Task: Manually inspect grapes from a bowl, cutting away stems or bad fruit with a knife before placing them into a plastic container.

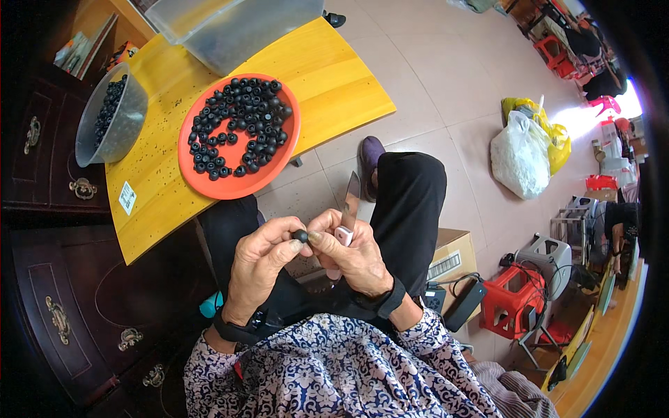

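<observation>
Between the fingertips of both hands is a small round black rubber-like piece (300,236). My left hand (263,254) pinches it from the left with thumb and forefinger. From the other side, the thumb and forefinger of my right hand (354,254) touch it too. A knife (351,202) with a pale pink handle also sits in my right hand, its blade pointing up and away. Beyond my hands, a round orange-red plate (198,177) on the yellow table (334,90) bears many similar black pieces (247,115), some showing hollow openings.
A clear plastic tub (132,132) with small black pieces stands at the table's left. Behind the plate is a large translucent bin (230,35). Dark drawers (104,292) flank my left. To the right are a cardboard box (453,258), a red stool (512,299) and stuffed plastic bags (523,157).
</observation>
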A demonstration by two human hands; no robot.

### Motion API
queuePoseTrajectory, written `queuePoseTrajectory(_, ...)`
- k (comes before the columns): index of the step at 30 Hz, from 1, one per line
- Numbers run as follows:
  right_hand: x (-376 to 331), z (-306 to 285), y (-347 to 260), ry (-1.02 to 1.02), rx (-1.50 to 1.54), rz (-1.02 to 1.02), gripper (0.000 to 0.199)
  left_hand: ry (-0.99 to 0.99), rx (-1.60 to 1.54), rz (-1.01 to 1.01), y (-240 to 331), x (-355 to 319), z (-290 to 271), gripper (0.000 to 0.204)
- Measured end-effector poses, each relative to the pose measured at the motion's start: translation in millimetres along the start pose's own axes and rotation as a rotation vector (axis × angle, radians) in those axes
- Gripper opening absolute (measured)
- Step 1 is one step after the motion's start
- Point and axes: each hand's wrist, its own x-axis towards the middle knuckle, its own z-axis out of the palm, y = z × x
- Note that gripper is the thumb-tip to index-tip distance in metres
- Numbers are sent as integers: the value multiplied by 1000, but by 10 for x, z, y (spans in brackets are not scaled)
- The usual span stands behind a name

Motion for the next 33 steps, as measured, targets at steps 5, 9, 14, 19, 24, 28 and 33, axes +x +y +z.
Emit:
queuePoseTrajectory(5, 12, 50, -17, 29, -50, -33, 18, 14, 12, -7, 22, 6, -8, 19)
queuePoseTrajectory(9, 34, 116, -5, 90, -94, 59, 17, 93, 381, 174, 52, -43, 70, 16)
queuePoseTrajectory(14, -7, 93, 92, 79, 20, 40, 18, -19, 250, 118, 108, -164, 3, 23)
queuePoseTrajectory(19, -6, 20, 315, 16, 55, 94, 18, 334, 287, 111, 606, -181, -481, 18)
queuePoseTrajectory(24, 33, 21, 414, 73, 138, 153, 16, 642, 733, 440, 1275, 328, -1732, 33)
queuePoseTrajectory(28, 91, 19, 453, 34, 173, 158, 18, 793, 951, 433, 1755, 702, -2558, 31)
queuePoseTrajectory(33, 100, -94, 477, 112, 159, 134, 19, 692, 932, 555, 1441, 884, -2022, 25)
